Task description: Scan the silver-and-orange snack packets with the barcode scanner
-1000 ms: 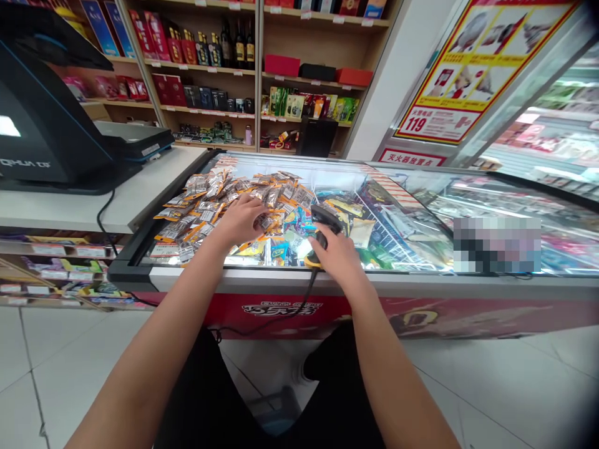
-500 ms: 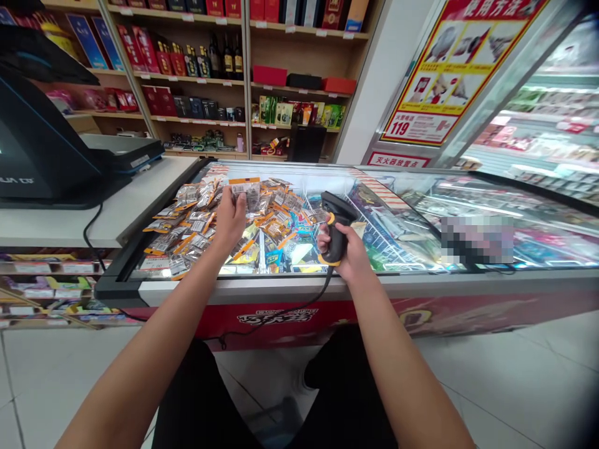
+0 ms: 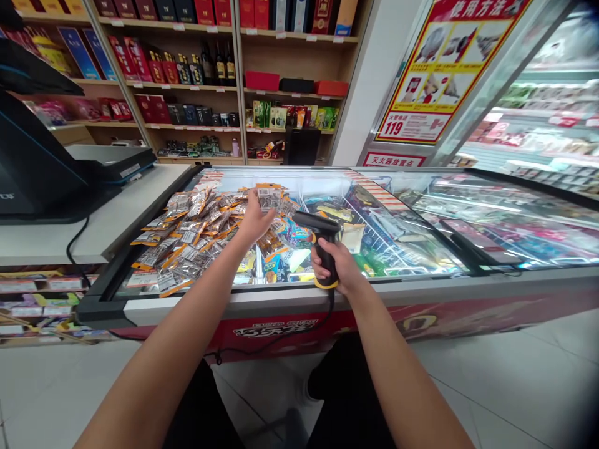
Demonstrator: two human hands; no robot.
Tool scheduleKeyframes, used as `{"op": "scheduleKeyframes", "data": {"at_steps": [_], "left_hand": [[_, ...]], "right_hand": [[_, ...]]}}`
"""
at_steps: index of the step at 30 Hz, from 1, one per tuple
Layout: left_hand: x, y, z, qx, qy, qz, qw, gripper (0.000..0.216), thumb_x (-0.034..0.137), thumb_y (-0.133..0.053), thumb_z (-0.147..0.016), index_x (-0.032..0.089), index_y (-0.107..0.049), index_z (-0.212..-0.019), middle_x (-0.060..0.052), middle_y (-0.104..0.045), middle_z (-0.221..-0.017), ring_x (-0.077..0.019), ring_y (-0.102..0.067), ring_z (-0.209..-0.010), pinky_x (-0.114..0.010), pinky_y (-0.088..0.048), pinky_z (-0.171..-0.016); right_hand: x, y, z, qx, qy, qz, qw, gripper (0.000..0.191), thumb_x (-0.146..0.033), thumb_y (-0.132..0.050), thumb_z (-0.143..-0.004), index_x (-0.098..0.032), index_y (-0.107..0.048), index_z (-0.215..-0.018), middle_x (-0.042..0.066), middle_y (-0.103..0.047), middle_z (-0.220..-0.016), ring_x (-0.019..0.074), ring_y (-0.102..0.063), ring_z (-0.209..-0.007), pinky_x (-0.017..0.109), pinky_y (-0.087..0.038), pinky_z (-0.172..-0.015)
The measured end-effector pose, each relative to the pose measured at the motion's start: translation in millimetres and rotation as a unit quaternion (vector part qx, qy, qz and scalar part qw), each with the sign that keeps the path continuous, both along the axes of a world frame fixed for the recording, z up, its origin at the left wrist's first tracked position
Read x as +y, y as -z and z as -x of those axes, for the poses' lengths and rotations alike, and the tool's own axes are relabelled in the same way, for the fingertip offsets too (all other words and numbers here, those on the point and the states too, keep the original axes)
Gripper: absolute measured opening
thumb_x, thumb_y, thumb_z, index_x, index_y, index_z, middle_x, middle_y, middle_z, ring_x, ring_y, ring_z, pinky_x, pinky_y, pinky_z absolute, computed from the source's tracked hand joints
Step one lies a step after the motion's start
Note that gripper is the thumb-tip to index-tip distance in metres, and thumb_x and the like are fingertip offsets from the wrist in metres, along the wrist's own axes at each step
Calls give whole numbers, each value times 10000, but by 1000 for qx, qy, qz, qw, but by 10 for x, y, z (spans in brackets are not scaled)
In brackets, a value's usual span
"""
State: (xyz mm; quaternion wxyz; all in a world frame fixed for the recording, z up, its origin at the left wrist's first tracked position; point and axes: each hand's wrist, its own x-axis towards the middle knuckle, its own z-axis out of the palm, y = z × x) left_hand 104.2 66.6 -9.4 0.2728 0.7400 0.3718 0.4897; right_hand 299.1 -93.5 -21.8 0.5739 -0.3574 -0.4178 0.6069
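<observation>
My left hand [image 3: 256, 219] is raised over the glass lid of a chest freezer [image 3: 299, 293] and pinches a small snack packet [image 3: 269, 197] with an orange header, held upright. My right hand [image 3: 337, 267] is wrapped round the grip of a black barcode scanner [image 3: 319, 240] with yellow trim, its head turned left towards the packet. The scanner's cable hangs down over the freezer's front. A heap of several similar packets [image 3: 187, 234] lies on the lid to the left of my left hand.
A black till terminal [image 3: 42, 168] sits on the white counter [image 3: 93, 231] at the left. Wooden shelves [image 3: 224, 81] with bottles and boxes line the back wall. A red and yellow poster [image 3: 440, 68] hangs at the right, beside a glass-fronted display. Pale floor tiles lie below.
My left hand picked one packet from the heap and lifted it. My right hand raised the scanner off the lid and turned it towards the packet.
</observation>
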Motion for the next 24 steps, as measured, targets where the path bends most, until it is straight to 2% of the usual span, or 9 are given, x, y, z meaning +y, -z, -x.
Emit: {"op": "scheduleKeyframes", "data": {"at_steps": [4, 8, 14, 16, 18, 20, 22, 24], "left_hand": [[-12, 48, 59, 75, 36, -39, 996, 644, 194, -611, -888, 139, -357, -1478, -116, -673, -1091, -234, -676, -912, -385, -542, -846], [-117, 49, 26, 157, 15, -79, 984, 736, 210, -613, -893, 152, -346, -1576, -137, -693, -1118, -284, -684, -975, -425, -539, -895], [-157, 29, 24, 155, 25, -75, 985, 770, 199, -606, -904, 204, -326, -1621, -142, -702, -1229, -309, -685, -1100, -453, -541, -970], [-146, 37, 11, 137, 40, -53, 988, 790, 226, -625, -910, 214, -313, -1635, -152, -687, -1276, -329, -671, -1172, -474, -549, -986], [-159, 60, -23, 106, 92, -14, 990, 814, 290, -630, -936, 232, -260, -1659, -165, -656, -1357, -333, -660, -1230, -473, -571, -977], [-204, 93, -65, 83, 182, 31, 979, 847, 368, -617, -962, 253, -181, -1678, -171, -621, -1439, -323, -648, -1283, -457, -591, -969], [-268, 124, -97, 107, 260, 53, 958, 883, 427, -633, -954, 258, -161, -1680, -176, -578, -1512, -322, -623, -1340, -463, -583, -1008], [-320, 138, -109, 173, 268, 31, 947, 884, 445, -670, -921, 227, -240, -1661, -190, -517, -1577, -347, -572, -1401, -503, -530, -1096]], "right_hand": [[-21, -29, 18, 4, -14, -33, 999, 367, -507, -757, -870, -215, -538, -835, -51, -522, -630, 47, -360, -381, 211, -278, -391], [-45, -82, 23, 35, -3, -43, 998, 370, -510, -786, -840, -218, -572, -916, -75, -494, -606, 36, -329, -366, 196, -261, -389], [-34, -56, 3, 41, -2, -30, 999, 375, -509, -786, -834, -219, -600, -983, -83, -495, -619, 36, -297, -372, 195, -274, -382], [-26, -48, 6, 39, 20, -41, 998, 357, -495, -775, -841, -220, -616, -1003, -70, -522, -639, 51, -348, -390, 203, -300, -380], [-21, -67, 13, 37, 67, -54, 996, 344, -459, -787, -826, -225, -644, -1034, -34, -590, -708, 99, -505, -496, 207, -347, -387], [-9, -112, 27, 29, 118, -53, 991, 336, -415, -812, -791, -233, -678, -1039, 11, -668, -848, 162, -649, -718, 214, -435, -424], [23, -153, 47, 18, 146, -45, 988, 318, -407, -822, -764, -235, -710, -1007, 37, -707, -988, 212, -694, -915, 250, -544, -517], [87, -153, 68, 4, 155, -43, 987, 313, -433, -818, -765, -238, -732, -994, 49, -725, -1061, 243, -700, -1016, 313, -616, -653]]}}
